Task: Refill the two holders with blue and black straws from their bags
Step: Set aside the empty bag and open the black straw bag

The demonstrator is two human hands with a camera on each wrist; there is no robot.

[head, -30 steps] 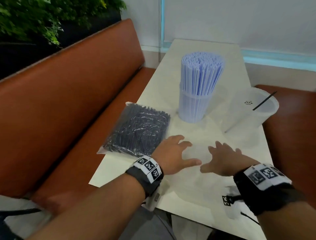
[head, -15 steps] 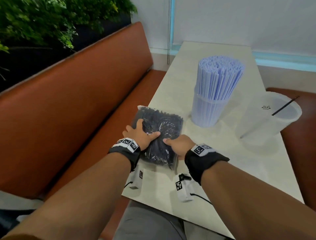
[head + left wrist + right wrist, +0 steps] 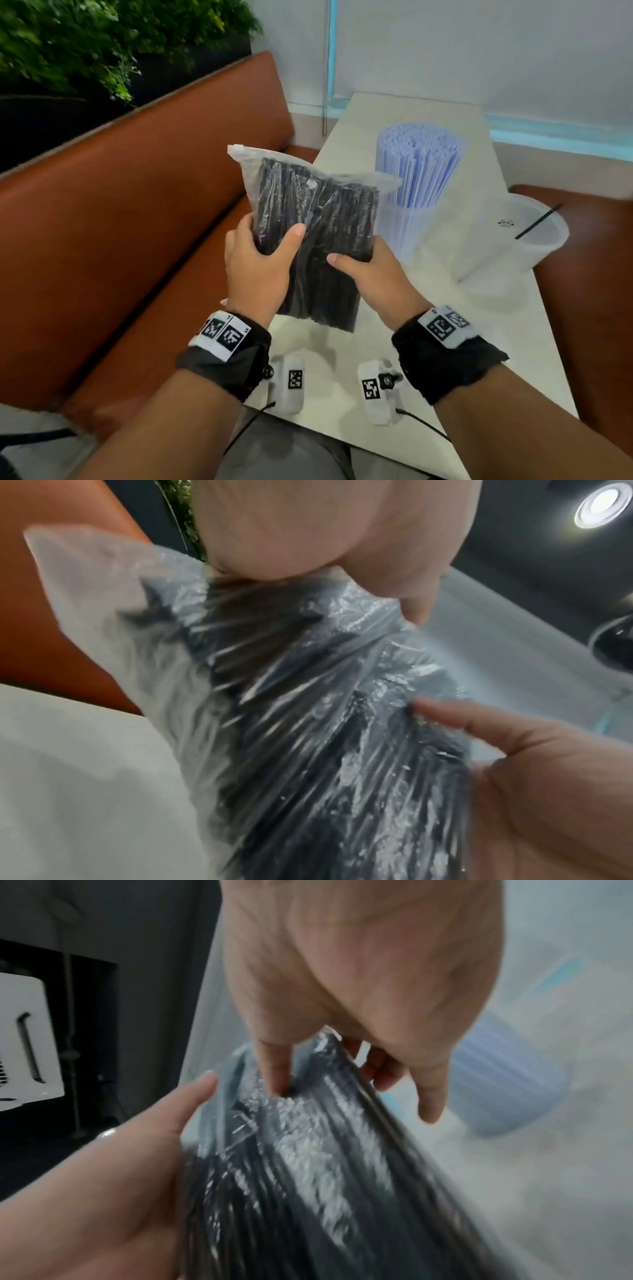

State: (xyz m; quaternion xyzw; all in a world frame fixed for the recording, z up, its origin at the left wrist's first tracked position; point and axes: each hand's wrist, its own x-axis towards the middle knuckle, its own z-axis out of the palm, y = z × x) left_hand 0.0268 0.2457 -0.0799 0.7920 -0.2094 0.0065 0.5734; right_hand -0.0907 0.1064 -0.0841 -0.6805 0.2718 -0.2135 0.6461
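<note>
- Nearest: two white tag-marked camera units (image 3: 291,385) hang below the wristbands, over the near edge of the table (image 3: 496,342).
- Left hand (image 3: 257,270) grips the bag of black straws (image 3: 318,240) on its left side, thumb across the front, fingers behind.
- Right hand (image 3: 373,274) grips the same bag on its lower right side, thumb on the front face, fingers curled round the back.
- Bag is lifted clear of the table, roughly upright, sealed top edge up and tilted away. Clear plastic, packed full.
- Wrist views: blurred; both show crinkled plastic over black straws (image 3: 308,737) (image 3: 308,1164) with fingers pressed in.
- Behind the bag: clear holder (image 3: 407,229) standing on the table, packed with blue straws (image 3: 419,164) that fan out above its rim.
- To its right: second clear holder (image 3: 534,240), one black straw (image 3: 537,221) leaning in it.
- Left of the table: orange bench (image 3: 137,205), plants (image 3: 102,41) behind it.
</note>
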